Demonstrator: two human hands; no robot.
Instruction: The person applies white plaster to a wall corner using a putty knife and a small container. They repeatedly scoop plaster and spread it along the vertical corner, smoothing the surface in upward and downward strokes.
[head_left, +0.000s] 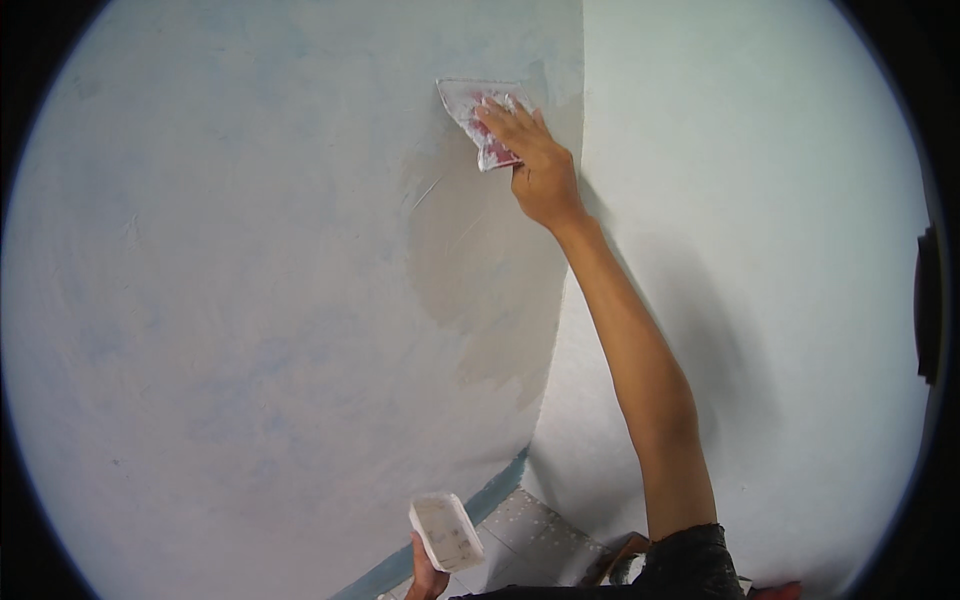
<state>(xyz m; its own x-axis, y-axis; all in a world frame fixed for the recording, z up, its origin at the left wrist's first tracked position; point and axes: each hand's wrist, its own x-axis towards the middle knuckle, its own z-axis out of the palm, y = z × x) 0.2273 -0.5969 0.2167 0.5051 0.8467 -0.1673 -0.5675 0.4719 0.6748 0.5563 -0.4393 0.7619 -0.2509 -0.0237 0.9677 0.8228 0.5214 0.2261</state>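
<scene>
High up on the wall point(250, 250), close to the inner corner, my right hand point(543, 165) holds a red putty spreader point(470, 105) flat to the surface. White putty smears the spreader and my fingers, which lie over its face. Below and around the blade is a darker, damp-looking patch point(460, 250) with a few thin ridge lines. Low in the view, my left hand point(427, 575) grips a white rectangular plastic tub point(420, 515) by its side. The tub is tilted so its inside shows, with whitish residue in it. Part of my left hand is hidden behind the tub.
A second, pale wall point(780, 200) meets the first at the corner to my right. A blue-green band point(495, 490) runs along the wall's foot above white-spotted floor tiles point(540, 535). A brown wooden object point(625, 555) is partly visible beside my dark sleeve point(690, 560).
</scene>
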